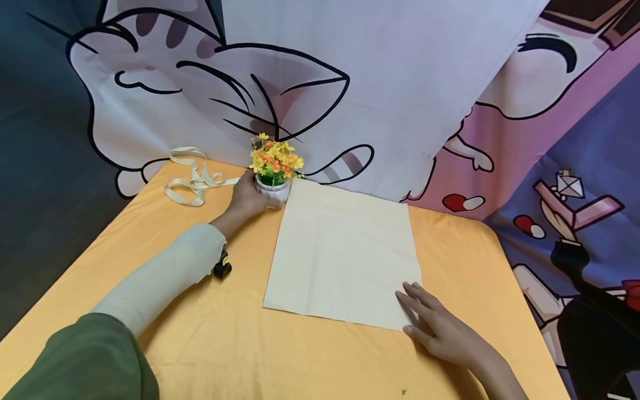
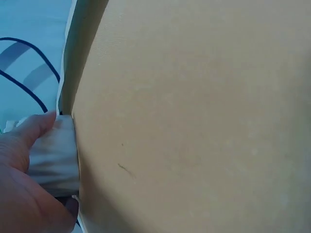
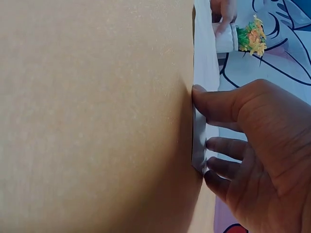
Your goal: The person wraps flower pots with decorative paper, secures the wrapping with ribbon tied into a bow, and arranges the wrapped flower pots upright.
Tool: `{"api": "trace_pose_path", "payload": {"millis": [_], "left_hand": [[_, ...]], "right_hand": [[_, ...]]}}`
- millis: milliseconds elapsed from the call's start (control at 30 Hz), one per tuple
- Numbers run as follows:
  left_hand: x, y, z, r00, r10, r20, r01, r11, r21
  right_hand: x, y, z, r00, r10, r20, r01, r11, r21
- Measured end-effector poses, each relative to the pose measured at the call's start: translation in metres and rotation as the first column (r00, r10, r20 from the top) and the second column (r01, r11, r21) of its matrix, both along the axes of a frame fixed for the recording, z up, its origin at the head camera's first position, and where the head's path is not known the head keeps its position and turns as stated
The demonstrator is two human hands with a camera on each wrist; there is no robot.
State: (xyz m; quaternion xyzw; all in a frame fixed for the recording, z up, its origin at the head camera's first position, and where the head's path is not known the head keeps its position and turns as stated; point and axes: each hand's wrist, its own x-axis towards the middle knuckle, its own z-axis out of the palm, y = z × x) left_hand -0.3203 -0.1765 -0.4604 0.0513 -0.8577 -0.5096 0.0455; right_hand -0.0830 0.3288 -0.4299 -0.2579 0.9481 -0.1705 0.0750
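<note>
A small white pot (image 1: 276, 192) of yellow and orange artificial-looking flowers (image 1: 275, 158) stands at the far left corner of a cream square sheet (image 1: 345, 255). My left hand (image 1: 248, 195) grips the pot from its left side, and the left wrist view has the thumb against the pot's pale wall (image 2: 56, 162). At the sheet's near right corner my right hand (image 1: 440, 328) rests with fingers spread and fairly straight. Its fingertips touch the sheet's edge (image 3: 199, 131) in the right wrist view. Nothing is pinched there.
A loosely looped cream ribbon (image 1: 192, 178) lies left of the pot, at the table's back left. Yellow cloth (image 1: 225, 333) covers the table. Behind it hangs a curtain (image 1: 390, 100) with a cartoon cat and figures. A dark watch-like band (image 1: 222, 265) is on my left wrist.
</note>
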Motion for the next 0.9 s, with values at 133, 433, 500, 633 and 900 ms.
{"api": "trace_pose_path", "payload": {"millis": [133,433,500,633,900], "left_hand": [[0.008,0.000,0.004,1.000,0.013,-0.013,-0.013,0.999,0.040],[0.026,-0.005,0.030,0.998,0.056,-0.007,-0.055,0.993,0.106],[0.029,-0.007,0.039,0.998,0.065,-0.022,-0.062,0.992,0.107],[0.031,-0.010,0.053,0.995,0.050,-0.082,-0.046,0.998,0.052],[0.035,0.019,0.076,0.981,-0.162,-0.102,0.155,0.985,-0.078]], "right_hand": [[-0.002,-0.003,0.000,1.000,0.004,-0.003,-0.004,1.000,0.028],[-0.007,-0.008,0.002,1.000,0.004,0.023,-0.004,1.000,0.027],[-0.006,-0.010,0.004,1.000,0.003,0.022,-0.004,0.999,0.041],[-0.006,-0.015,0.007,1.000,0.011,0.029,-0.013,0.999,0.051],[-0.007,-0.023,0.006,0.998,0.030,0.053,-0.032,0.999,0.042]]}}
